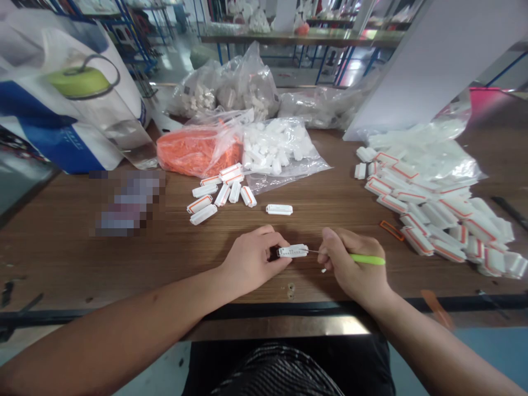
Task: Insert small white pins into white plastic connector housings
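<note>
the left hand pinches the white piece, seemingly steadying it against the green-handled tool gripped by the right hand, right of the piece.

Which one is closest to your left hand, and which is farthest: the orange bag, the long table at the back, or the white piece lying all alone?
From the left hand, in the head view:
1. White piece lying alone: just beyond the hand.
2. Orange bag: farther off, to the left.
3. Long table at the back: way behind everything else here.
</note>
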### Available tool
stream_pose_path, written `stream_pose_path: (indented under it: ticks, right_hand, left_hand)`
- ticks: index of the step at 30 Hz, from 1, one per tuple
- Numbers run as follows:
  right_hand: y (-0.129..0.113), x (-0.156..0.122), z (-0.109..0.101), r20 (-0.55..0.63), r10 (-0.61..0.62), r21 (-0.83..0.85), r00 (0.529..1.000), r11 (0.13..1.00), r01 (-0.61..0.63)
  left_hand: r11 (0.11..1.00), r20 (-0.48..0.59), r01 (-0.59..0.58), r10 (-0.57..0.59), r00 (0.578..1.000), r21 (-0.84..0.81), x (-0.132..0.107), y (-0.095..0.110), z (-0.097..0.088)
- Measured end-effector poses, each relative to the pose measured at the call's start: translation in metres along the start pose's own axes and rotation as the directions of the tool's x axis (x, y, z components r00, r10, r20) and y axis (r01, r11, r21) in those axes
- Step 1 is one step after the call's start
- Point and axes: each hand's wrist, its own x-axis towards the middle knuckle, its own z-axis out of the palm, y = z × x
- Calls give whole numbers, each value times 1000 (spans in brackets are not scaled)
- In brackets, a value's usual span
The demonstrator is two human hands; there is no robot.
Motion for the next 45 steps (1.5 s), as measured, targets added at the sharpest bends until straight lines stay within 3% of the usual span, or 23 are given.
stream_pose_path:
  ticks: [6,12,19,24,32,38,45]
  right_hand:
    - [-3,3,0,56,-61,-53,997,997,64]
    - [-1,-1,0,0,-14,-18,1000,1000,14]
    - [-4,3,-1,75,-51,-55,996,997,55]
    - [-1,1,-1,21,-58,-27,998,998,58]
    - [-2,1,-1,57,-57,-39,997,998,59]
    - [0,0,-1,-52,-26,-12,998,1000,26]
    - [-2,3,-1,4,-52,-54,999,997,52]
  left_hand:
    - [1000,-5,3,-3,1000,-5,0,0,1]
    - [1000,7,11,-11,1000,7,0,1,0]
    - [1000,2,7,-7,1000,-6,0,1,0]
    - [1000,4,12,-12,1000,-7,0,1,0]
    - [1000,3,16,-16,1000,-6,0,0,0]
    - [1000,12,21,-20,1000,-8,0,0,0]
    - [1000,2,10,-10,1000,-15,0,-1,0]
